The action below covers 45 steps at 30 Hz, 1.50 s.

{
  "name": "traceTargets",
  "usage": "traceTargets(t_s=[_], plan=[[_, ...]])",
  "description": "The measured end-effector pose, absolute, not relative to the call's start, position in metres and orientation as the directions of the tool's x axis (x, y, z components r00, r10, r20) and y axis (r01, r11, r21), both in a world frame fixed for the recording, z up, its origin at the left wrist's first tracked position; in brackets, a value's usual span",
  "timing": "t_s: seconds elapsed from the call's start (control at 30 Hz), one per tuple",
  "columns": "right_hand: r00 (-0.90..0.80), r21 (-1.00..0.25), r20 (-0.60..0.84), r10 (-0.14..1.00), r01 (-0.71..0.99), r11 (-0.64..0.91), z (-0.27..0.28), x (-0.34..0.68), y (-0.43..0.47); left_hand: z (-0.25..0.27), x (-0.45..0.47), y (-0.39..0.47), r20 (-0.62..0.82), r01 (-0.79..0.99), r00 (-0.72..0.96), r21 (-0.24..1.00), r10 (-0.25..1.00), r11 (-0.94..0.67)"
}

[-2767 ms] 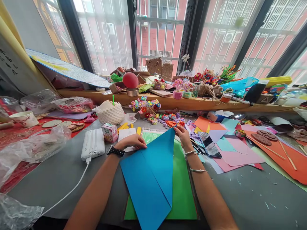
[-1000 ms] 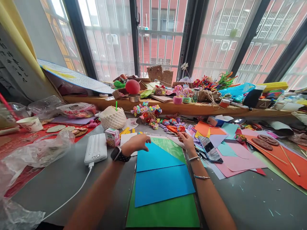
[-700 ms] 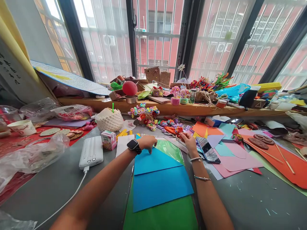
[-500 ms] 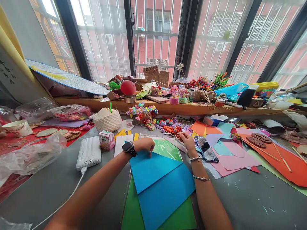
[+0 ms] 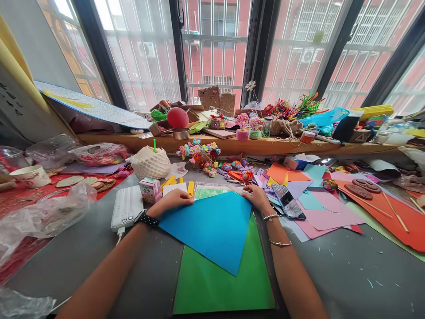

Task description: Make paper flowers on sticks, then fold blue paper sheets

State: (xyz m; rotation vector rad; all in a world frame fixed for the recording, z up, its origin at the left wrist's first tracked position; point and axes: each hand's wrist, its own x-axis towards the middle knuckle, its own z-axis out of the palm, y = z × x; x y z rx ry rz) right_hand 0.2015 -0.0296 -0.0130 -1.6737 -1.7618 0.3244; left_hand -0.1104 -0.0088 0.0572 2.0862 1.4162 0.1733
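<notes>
A sheet of blue paper (image 5: 209,230) lies slanted across a green sheet (image 5: 226,292), one corner pointing toward me. My left hand (image 5: 174,201), with a dark watch on its wrist, is closed on the blue paper's upper left edge. At the upper right corner, my right hand (image 5: 258,198) pinches the same paper between thumb and fingers. Clear plastic shows around a lighter green strip (image 5: 210,192) just beyond the blue paper.
A white power bank (image 5: 127,207) with a cable and a small pink carton (image 5: 150,190) stand left of my left hand. A phone (image 5: 288,201) lies right of my right hand, with coloured paper pieces (image 5: 334,212) beside it. Sticks and brown discs (image 5: 358,191) are farther right.
The blue paper has turned and now covers less of the green sheet, its overlapping layer no longer showing. My left hand moved left onto its edge; my right hand now grips its corner.
</notes>
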Motion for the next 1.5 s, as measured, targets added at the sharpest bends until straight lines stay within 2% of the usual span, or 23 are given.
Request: traceTargets(t_s=[0.17,0.3,0.57,0.63,0.73,0.8,0.87,0.93,1.0,1.03,1.1,1.13,1.2,1.27,1.5], plan=[[0.048,-0.484,0.281,0.959,0.869,0.098,-0.012,0.203,-0.031,0.048,-0.119,-0.009,-0.251,0.776,0.409,0.602,0.877,-0.189],[0.054,-0.407,0.287,0.956,0.911,0.071,-0.01,0.2,-0.035,0.044,-0.122,-0.009,-0.24,0.768,0.422,0.607,0.874,-0.204],[0.119,-0.362,0.34,0.933,0.932,0.013,-0.007,0.195,-0.038,0.044,-0.134,-0.012,-0.364,0.74,0.531,0.639,0.765,-0.209],[0.179,-0.428,0.409,0.895,0.904,0.014,-0.006,0.196,-0.038,0.045,-0.136,-0.013,-0.356,0.727,0.521,0.661,0.775,-0.185],[0.324,-0.637,0.541,0.776,0.76,0.127,-0.003,0.199,-0.038,0.046,-0.133,-0.016,-0.35,0.691,0.465,0.717,0.813,-0.087],[0.412,-0.789,0.529,0.741,0.56,0.252,0.0,0.198,-0.038,0.047,-0.13,-0.019,-0.349,0.654,0.437,0.756,0.829,-0.027],[0.426,-0.898,0.435,0.794,0.269,0.347,0.004,0.194,-0.039,0.047,-0.127,-0.022,-0.356,0.635,0.43,0.773,0.83,0.003],[0.304,-0.934,0.34,0.89,-0.004,0.358,0.007,0.186,-0.041,0.046,-0.125,-0.024,-0.385,0.638,0.437,0.77,0.813,0.022],[0.062,-0.955,0.274,0.96,-0.095,0.279,0.008,0.175,-0.043,0.043,-0.125,-0.024,-0.422,0.649,0.437,0.759,0.794,0.046],[-0.085,-0.972,0.232,0.969,-0.056,0.228,0.007,0.169,-0.044,0.042,-0.126,-0.024,-0.439,0.654,0.436,0.754,0.786,0.058],[-0.348,-0.977,0.1,0.932,0.144,0.158,0.004,0.16,-0.046,0.04,-0.127,-0.022,-0.462,0.661,0.435,0.746,0.773,0.074],[-0.392,-0.96,0.061,0.918,0.227,0.161,0.002,0.157,-0.046,0.039,-0.127,-0.022,-0.468,0.664,0.436,0.744,0.769,0.076],[-0.424,-0.937,0.035,0.905,0.302,0.178,-0.001,0.154,-0.046,0.04,-0.127,-0.021,-0.467,0.664,0.439,0.744,0.768,0.073],[-0.434,-0.935,0.032,0.9,0.304,0.18,-0.002,0.155,-0.045,0.041,-0.127,-0.022,-0.459,0.654,0.447,0.753,0.768,0.07],[-0.406,-0.981,0.104,0.908,0.11,0.161,0.008,0.157,-0.052,0.048,-0.126,-0.029,-0.504,0.626,0.569,0.778,0.65,0.055]])
